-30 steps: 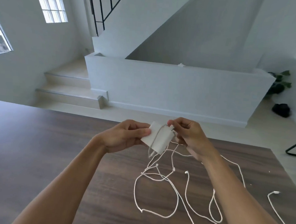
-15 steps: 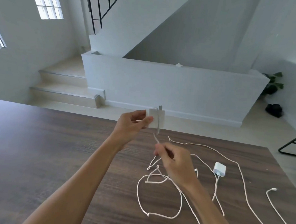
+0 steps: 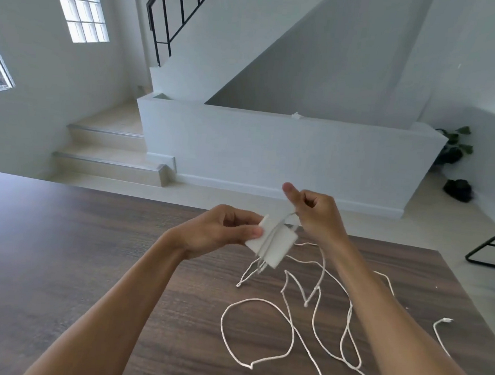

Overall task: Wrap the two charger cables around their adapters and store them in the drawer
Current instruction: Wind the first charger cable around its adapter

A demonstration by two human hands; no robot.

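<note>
While a white room with a staircase [image 3: 102, 148] and a low white wall [image 3: 272, 148] fills the background, a dark wood-grain table [image 3: 74, 263] is seen spread across the lower half of the view, and two bare forearms are extended over it from the bottom edge. A black stair railing [image 3: 176, 9] is seen climbing at the top, a glass-block window [image 3: 80, 5] is set in the left wall, and a potted plant [image 3: 454, 146] is placed on the floor at the far right. Above the table, near its far edge, a white charger adapter [image 3: 277, 245] is held in the air, tilted, by the left hand [image 3: 223, 229], whose thumb and fingertips are pinched on the adapter's left end. A few turns of white cable [image 3: 259, 334] are seen wound across the middle of the adapter. Just to the right and slightly higher, the right hand [image 3: 317, 212] is raised with its fingers curled around the cable strand where it leaves the adapter, the thumb being stuck out toward the upper left. From the adapter, the rest of the cable is left hanging down to the table, where it is laid in loose, crossing loops between and under the forearms. Near the table's right edge, a cable end [image 3: 445, 320] with a small connector is seen lying apart from the loops. Which strand belongs to which charger cannot be told.
</note>
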